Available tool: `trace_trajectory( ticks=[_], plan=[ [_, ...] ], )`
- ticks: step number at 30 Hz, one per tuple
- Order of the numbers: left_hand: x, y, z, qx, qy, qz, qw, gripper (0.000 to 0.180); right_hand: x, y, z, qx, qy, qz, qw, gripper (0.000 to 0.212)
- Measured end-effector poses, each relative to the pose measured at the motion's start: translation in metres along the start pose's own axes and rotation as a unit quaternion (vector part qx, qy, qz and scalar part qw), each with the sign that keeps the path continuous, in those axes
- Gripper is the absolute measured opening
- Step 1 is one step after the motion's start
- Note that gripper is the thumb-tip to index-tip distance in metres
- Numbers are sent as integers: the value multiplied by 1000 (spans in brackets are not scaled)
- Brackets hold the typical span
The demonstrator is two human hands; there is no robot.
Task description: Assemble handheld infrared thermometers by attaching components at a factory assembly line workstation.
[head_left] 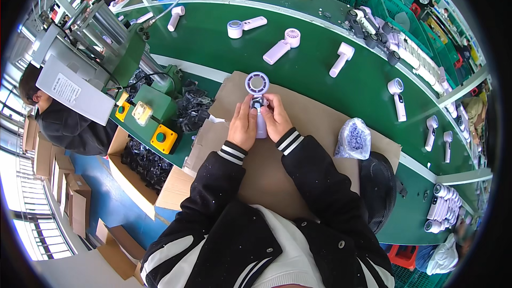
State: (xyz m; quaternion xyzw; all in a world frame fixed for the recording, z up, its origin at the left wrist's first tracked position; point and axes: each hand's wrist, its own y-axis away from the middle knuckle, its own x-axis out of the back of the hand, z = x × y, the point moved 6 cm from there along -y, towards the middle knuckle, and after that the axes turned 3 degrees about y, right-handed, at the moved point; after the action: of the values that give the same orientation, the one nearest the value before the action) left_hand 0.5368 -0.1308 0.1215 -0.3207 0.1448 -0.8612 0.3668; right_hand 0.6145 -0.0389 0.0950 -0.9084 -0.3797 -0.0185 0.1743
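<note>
A pale lilac handheld fan [257, 82] stands out in front of me, its round head away from me and its handle toward me. My left hand [242, 126] closes on the handle from the left side. From the right, my right hand [276, 119] grips it too, with both thumbs at the neck. Between the thumbs is a small dark, shiny part [258, 103] on the neck; its exact kind is hard to make out. Brown cardboard [266, 168] lies under my hands. Right of them sits a clear plastic bag [353, 138] of small lilac rings.
A green conveyor belt [314, 37] carries several loose fans beyond the cardboard. On the left stands a green press [154, 104] with a yellow button box [164, 138] and a pile of dark clear parts [193, 108]. A black mesh item [377, 192] lies at my right; stacked fans [444, 208] lie farther right.
</note>
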Motion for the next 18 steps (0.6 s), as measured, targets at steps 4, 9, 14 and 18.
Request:
trace_trajectory(
  ticks=[4,9,14,18],
  plan=[
    [7,-3,7,15,27,-7,999,39,0,1,-11,20,0,19,1000,33],
    [10,-5,10,17,48,-6,999,39,5,2,-14,21,3,19,1000,32],
    [19,-7,12,9,83,12,996,35,3,-2,-18,19,-20,-7,1000,28],
    [18,-7,12,61,249,4,967,25,4,-4,-24,10,-115,-11,993,21]
  ],
)
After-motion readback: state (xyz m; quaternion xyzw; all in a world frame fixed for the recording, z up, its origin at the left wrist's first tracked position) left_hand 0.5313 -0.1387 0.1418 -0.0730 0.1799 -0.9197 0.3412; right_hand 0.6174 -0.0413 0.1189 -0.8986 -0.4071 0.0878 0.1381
